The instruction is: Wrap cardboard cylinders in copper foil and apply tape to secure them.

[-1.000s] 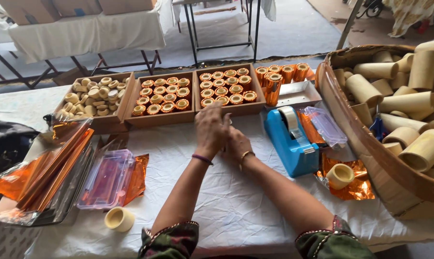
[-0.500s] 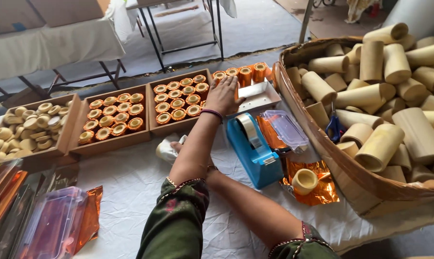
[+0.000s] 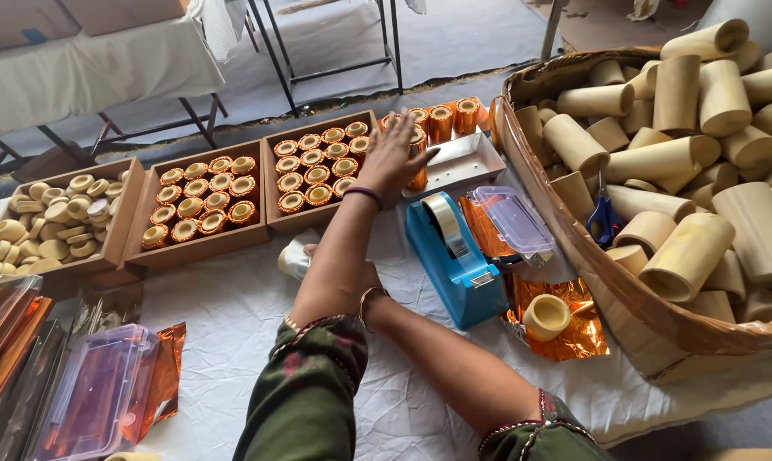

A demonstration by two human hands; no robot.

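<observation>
Closest to the camera, two forearms in dark green patterned sleeves crossed over a white-clothed table (image 3: 232, 316). Just beyond the crossing, the right hand (image 3: 339, 271) lay low on the cloth, mostly hidden under the left forearm; whether its grip was clenched or released could not be told, though a crumpled silvery wrapper (image 3: 294, 256) sat touching or just beside it. To the near left rested a clear plastic box (image 3: 96, 388) over orange foil sheets (image 3: 160, 376). To the right of the arms stood a blue tape dispenser (image 3: 454, 260), with another clear-lidded box (image 3: 512, 222) beside it and a small pale cup (image 3: 546, 317) lying on crinkled orange foil (image 3: 574, 329).

Farther out, the left hand (image 3: 396, 158), a purple band at its wrist, stretched forward with fingers spread and its grip released, palm down. Its fingertips touched an orange foil-wrapped cup (image 3: 418, 175) standing at the edge of a shallow silver tray (image 3: 463, 162), at the right end of a wooden tray of wrapped cups (image 3: 318, 171). Three more wrapped cups (image 3: 441, 119) stood in a row just beyond the fingers. Left of these sat a second wooden tray (image 3: 202, 205) of wrapped cups and a third (image 3: 53, 222) of bare pale cups. Along the right side, a large woven basket (image 3: 557, 213) held pale bamboo-like tubes (image 3: 693, 162) and blue-handled scissors (image 3: 605, 213).
</observation>
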